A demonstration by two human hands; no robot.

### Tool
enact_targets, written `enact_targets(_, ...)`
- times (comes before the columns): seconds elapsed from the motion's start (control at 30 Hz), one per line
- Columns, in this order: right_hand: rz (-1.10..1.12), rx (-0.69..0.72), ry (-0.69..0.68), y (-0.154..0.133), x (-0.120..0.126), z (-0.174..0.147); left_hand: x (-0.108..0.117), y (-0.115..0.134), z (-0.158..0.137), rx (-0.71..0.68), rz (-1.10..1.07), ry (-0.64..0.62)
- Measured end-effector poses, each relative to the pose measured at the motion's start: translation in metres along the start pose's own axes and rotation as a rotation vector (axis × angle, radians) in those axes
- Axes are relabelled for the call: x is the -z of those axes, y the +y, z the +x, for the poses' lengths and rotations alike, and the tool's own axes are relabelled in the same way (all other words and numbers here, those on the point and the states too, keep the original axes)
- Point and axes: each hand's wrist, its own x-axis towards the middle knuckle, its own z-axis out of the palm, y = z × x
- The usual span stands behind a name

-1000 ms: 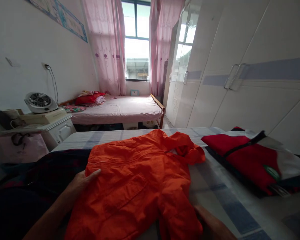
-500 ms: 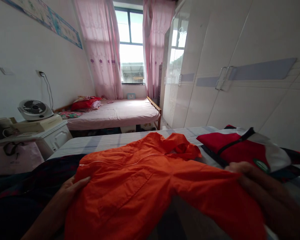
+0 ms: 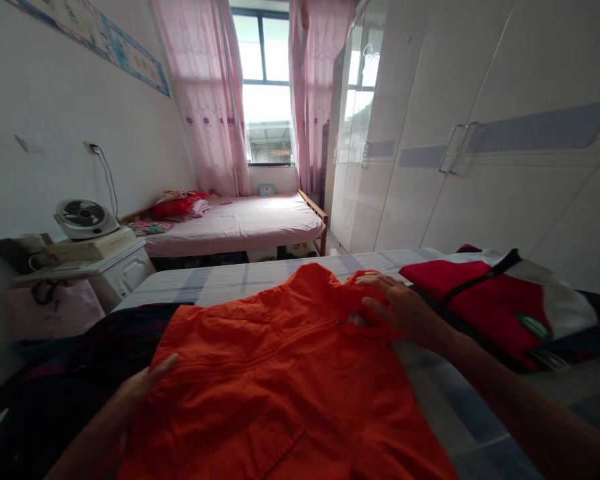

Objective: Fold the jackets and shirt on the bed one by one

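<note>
Orange and crinkly, the jacket [image 3: 260,380] lies on the pale sheet [image 3: 230,275] with blue blocks. The right hand [image 3: 393,307] is on the bunched-up bit at the jacket's far right, fingers spread apart. The left hand [image 3: 143,388] is at the left edge, thumb on top. Its other fingers are hidden, so I cannot tell if it pinches the jacket. Dark clothes [image 3: 75,380] lie on the left. Red and white clothes [image 3: 485,300] lie on the right.

Creased matt cloth jacket [image 3: 260,393], smooth glossy wardrobe [image 3: 460,220], metal handle [image 3: 449,148], wooden bed frame [image 3: 325,230]
</note>
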Motion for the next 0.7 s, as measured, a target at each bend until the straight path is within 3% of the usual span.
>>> enact_targets(0.07, -0.161, 0.008, -0.087, 0.008, -0.018, 0.018, -0.005, 0.007, 0.002, 0.043, -0.088, -0.061)
enact_targets(0.2, -0.333, -0.249, -0.226, 0.036, -0.038, 0.037, -0.002, 0.005, 0.011, 0.021, -0.139, -0.045)
enact_targets(0.37, -0.315, -0.301, -0.166, 0.052, -0.052, 0.060, -0.002, 0.004, 0.022, 0.039, -0.155, -0.117)
enact_targets(0.5, -0.188, -0.325, -0.315, 0.052, -0.069, 0.075, -0.019, 0.019, 0.021, 0.108, -0.133, -0.169)
enact_targets(0.6, -0.048, -0.323, -0.446, 0.050, -0.060, 0.071, -0.018, 0.030, 0.009, 0.063, -0.115, -0.106)
enact_targets(0.7, 0.295, -0.268, -0.473, 0.046, -0.020, 0.056, 0.008, 0.042, -0.010, -0.002, -0.098, 0.026)
